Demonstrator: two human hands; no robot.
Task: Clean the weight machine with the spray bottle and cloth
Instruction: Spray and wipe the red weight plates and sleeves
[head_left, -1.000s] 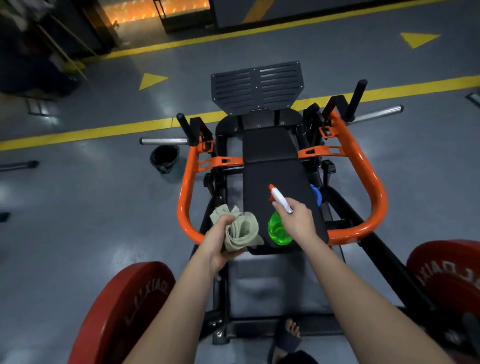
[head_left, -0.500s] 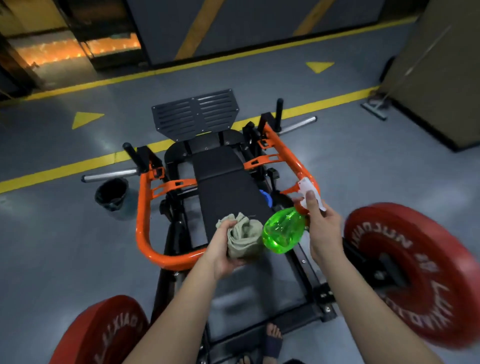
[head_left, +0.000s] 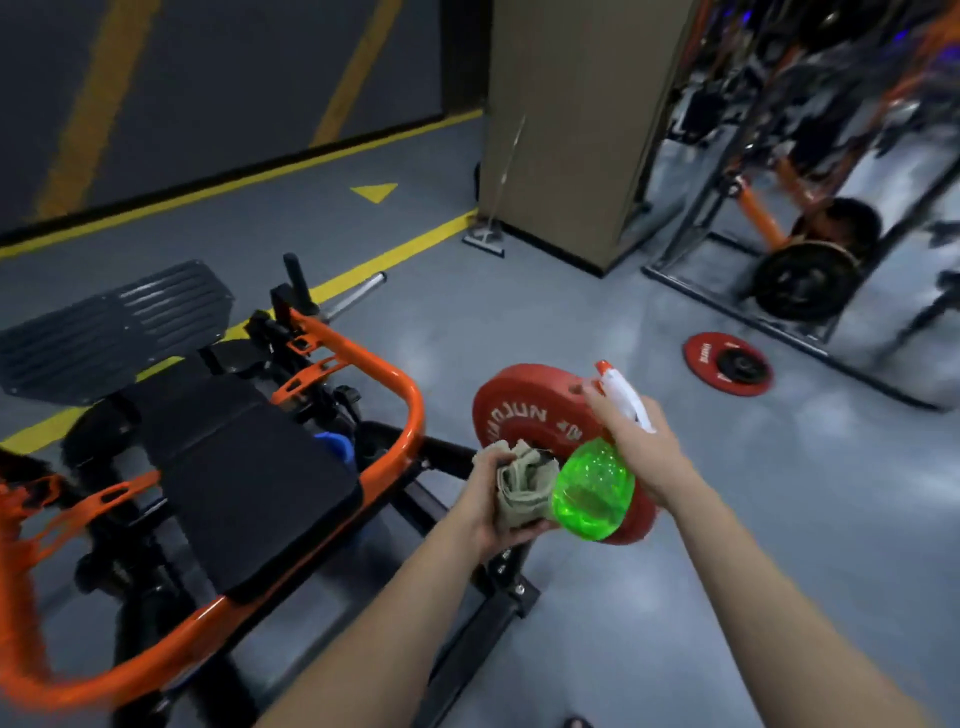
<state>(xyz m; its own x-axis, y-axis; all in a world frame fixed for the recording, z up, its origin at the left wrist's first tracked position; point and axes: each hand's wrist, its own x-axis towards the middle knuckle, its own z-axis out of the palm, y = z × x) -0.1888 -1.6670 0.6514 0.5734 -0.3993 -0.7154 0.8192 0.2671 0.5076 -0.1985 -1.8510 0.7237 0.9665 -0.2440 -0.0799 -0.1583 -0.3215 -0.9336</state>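
In the near middle, in front of the red weight plate (head_left: 524, 410) loaded on the right side of the weight machine (head_left: 413, 415): left hand (head_left: 491, 501), fingers curled round a bunched beige cloth (head_left: 522, 491); contact between cloth and plate not clear. Just right of it, right hand (head_left: 641, 447) wrapped round the white trigger head of the spray bottle (head_left: 592, 491), green body tilted down and leftward, right beside the cloth, orange nozzle tip pointing far. To the left, black padded bench (head_left: 249, 478) inside the orange frame, ribbed black footplate (head_left: 114, 327) at far left. On the grey floor (head_left: 519, 322) to the far right, a smaller red plate (head_left: 727, 364) lying flat, near a dark plate (head_left: 802, 283) on a rack. Beige column (head_left: 571, 130) at far centre.
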